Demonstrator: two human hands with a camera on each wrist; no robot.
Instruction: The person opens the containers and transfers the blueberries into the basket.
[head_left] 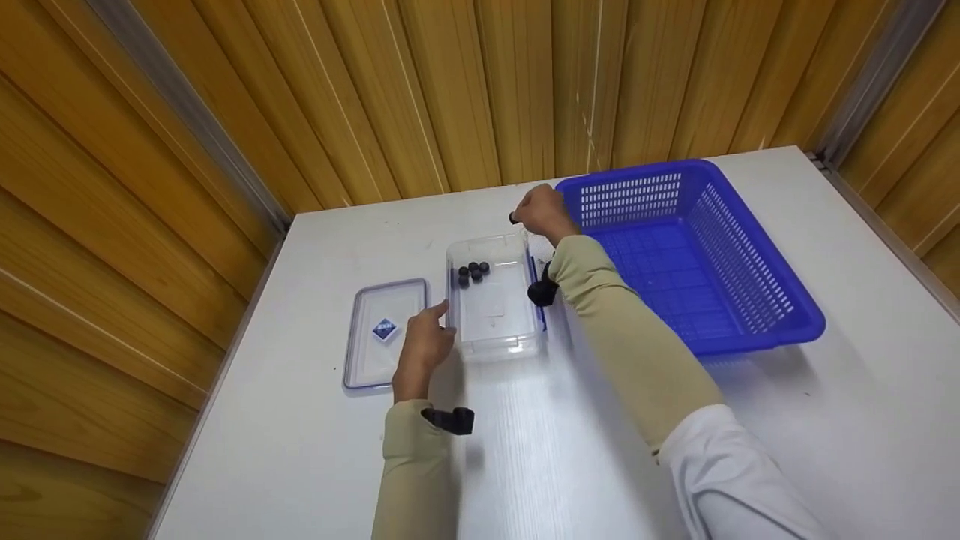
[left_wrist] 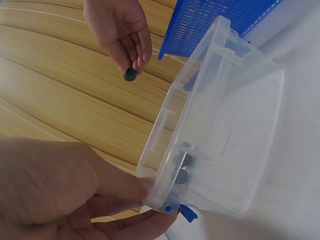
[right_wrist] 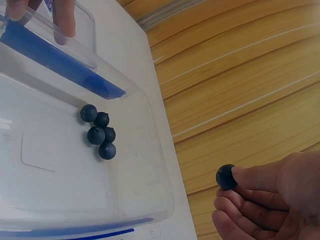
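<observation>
In the head view, a clear plastic box [head_left: 502, 311] with blue side latches stands uncovered on the white table. Several small dark balls [right_wrist: 96, 135] lie clustered on its floor near the far left corner. My left hand [head_left: 427, 341] holds the box's left side; the left wrist view shows the thumb on the rim and fingers under it beside a blue latch [left_wrist: 188, 213]. Beyond the far right corner of the box, above its rim, my right hand [head_left: 544, 210] pinches one more dark ball [right_wrist: 227, 177] between thumb and fingertips.
Left of the box lies its clear lid [head_left: 360, 360], which bears a blue diamond-shaped label [head_left: 385, 329]. A large blue plastic basket [head_left: 667, 277] stands to the right, beside my right forearm. Wood-patterned panels [head_left: 517, 97] rise behind the table [head_left: 300, 442].
</observation>
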